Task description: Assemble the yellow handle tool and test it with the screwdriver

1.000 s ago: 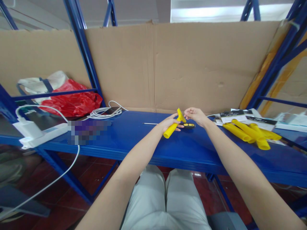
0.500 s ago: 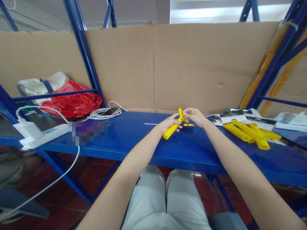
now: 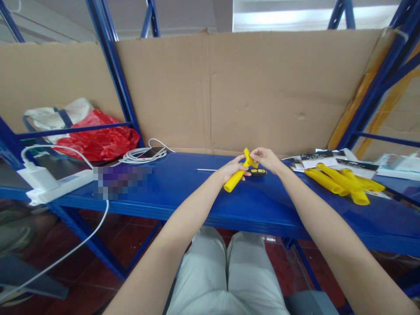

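My left hand (image 3: 231, 169) is closed around a yellow plastic handle (image 3: 235, 180), a hollow tube with a forked head. Its open tube end points down and toward me, while the forked head tilts up and away. At that head, the fingers of my right hand (image 3: 264, 157) are pinched together, close against the yellow plastic. Whatever sits between those fingertips is too small to make out. On the blue table (image 3: 183, 188), just beneath both hands, lies a screwdriver (image 3: 258, 172) with a black and yellow grip; its thin metal shaft shows left of my left hand.
Several more yellow tubes (image 3: 339, 181) are piled at the right on printed papers (image 3: 323, 158). At the left are a white power strip (image 3: 70, 183), a coiled white cable (image 3: 141, 155) and a red plastic bag (image 3: 98, 138). A cardboard panel (image 3: 262, 92) stands behind the table.
The yellow handle's lower end has shifted very slightly to the right. Both hands keep nearly the same place and grip.
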Motion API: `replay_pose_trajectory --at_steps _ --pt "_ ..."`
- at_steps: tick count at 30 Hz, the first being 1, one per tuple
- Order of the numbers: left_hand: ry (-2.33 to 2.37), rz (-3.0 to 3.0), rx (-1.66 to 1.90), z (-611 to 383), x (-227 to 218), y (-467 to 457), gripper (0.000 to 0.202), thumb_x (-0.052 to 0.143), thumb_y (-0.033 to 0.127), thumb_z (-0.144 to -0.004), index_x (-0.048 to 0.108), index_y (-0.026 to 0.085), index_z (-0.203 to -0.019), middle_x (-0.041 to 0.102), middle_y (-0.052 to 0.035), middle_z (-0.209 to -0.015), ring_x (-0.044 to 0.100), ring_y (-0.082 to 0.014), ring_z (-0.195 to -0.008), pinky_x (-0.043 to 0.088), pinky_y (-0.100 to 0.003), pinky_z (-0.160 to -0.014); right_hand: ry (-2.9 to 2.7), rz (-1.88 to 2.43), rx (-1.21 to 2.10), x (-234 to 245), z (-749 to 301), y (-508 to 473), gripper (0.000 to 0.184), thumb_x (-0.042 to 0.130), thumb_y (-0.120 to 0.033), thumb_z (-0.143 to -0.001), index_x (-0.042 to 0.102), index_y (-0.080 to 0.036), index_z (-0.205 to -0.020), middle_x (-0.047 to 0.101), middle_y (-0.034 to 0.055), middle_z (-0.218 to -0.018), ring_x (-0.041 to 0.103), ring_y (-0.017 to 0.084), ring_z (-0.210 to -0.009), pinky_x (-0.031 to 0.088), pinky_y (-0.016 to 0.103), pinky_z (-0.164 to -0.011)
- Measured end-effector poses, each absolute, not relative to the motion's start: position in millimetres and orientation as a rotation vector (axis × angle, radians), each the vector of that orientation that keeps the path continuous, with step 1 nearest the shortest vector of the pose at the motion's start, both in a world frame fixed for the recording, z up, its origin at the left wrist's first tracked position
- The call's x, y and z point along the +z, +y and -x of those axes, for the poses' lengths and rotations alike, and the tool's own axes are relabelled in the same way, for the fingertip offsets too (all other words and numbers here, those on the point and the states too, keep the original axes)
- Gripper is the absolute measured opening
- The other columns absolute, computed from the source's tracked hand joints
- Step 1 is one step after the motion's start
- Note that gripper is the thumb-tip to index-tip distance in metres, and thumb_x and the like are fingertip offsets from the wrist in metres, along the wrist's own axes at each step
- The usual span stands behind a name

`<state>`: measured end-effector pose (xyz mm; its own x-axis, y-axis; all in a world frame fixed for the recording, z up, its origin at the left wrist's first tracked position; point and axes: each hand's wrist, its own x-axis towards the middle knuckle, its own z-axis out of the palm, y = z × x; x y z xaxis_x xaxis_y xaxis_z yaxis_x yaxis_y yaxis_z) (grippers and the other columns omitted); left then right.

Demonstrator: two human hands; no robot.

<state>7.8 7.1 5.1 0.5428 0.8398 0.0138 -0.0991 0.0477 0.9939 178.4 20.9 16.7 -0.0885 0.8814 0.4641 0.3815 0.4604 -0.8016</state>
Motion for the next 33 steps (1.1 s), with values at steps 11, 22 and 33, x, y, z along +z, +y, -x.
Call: replay_pose_trajectory --at_steps 11,22,33 --pt "0.767 -1.334 0.900 -11.7 1.5 6.1 0.072 0.064 -0.006 -0.070 0.044 0.023 -0.133 0.066 -0.0105 -0.112 0.069 -0.0138 -0.070 0.053 -0.023 -0.061 -1.731 1.097 0.528 15.2 -175.6 21.5 0.029 0.071 -0.042 -0.069 0.054 -0.019 -0.069 0.055 -0.0005 -0.061 0.050 0.012 -0.057 0.047 0.027 -0.060" --pt "0.757 -1.293 0.910 -8.6 8.3 3.8 0.058 0.065 -0.007 -0.069 0.053 0.019 -0.119 0.067 -0.0041 -0.098 0.063 -0.0108 -0.067 0.052 -0.027 -0.067 -1.661 1.202 0.387 10.5 -174.8 26.6 0.023 0.071 -0.033 -0.072 0.054 -0.019 -0.077 0.062 0.0029 -0.077 0.059 0.016 -0.074 0.051 0.035 -0.077" --pt "0.822 -1.246 1.045 -10.4 10.0 1.6 0.049 0.063 -0.010 -0.066 0.052 0.017 -0.106 0.067 -0.0020 -0.087 0.064 -0.0110 -0.060 0.050 -0.024 -0.061 -1.561 1.308 0.616 3.8 -163.6 21.9 0.022 0.065 -0.037 -0.084 0.061 -0.017 -0.091 0.067 0.0091 -0.103 0.062 0.018 -0.099 0.048 0.037 -0.094"
